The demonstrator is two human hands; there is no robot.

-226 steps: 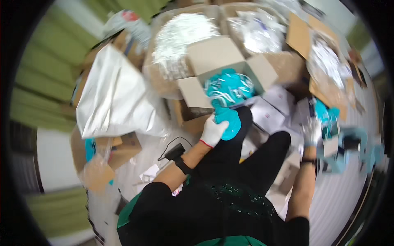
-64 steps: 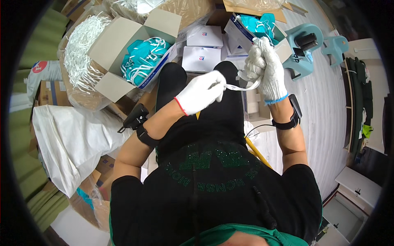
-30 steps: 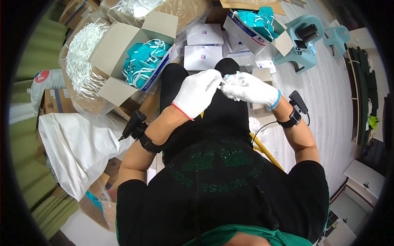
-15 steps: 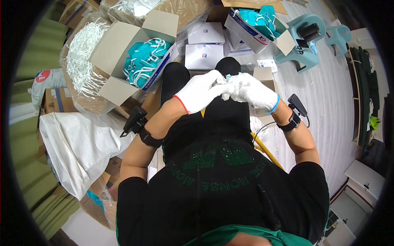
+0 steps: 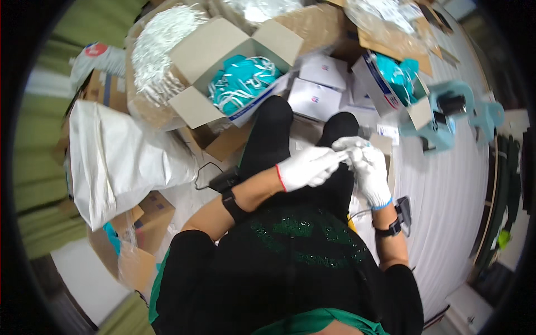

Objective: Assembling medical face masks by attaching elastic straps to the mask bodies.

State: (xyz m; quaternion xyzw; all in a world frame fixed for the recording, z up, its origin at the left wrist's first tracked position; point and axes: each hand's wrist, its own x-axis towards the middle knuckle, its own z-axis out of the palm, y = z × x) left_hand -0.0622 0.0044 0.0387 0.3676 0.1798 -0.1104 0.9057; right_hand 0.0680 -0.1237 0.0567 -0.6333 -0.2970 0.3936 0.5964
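White-gloved left hand narrow, fingertips pinched, apparently on a thin white piece, blurred. White-gloved right hand curled, meeting it beside the right knee; whether it grips too, cannot tell. White-strapped teal masks heaped inside the open carton, reaching its near edge. Step, judged: two-handed fingertip work above the lap. Next move calls for a secure pinch from both sides.

Teal strapped masks lie in an open beige cardboard box. To its left sits a white plastic sack; to its right, closed white cardboard boxes, an open white-sided cardboard carton, then a pale-blue plastic stool.
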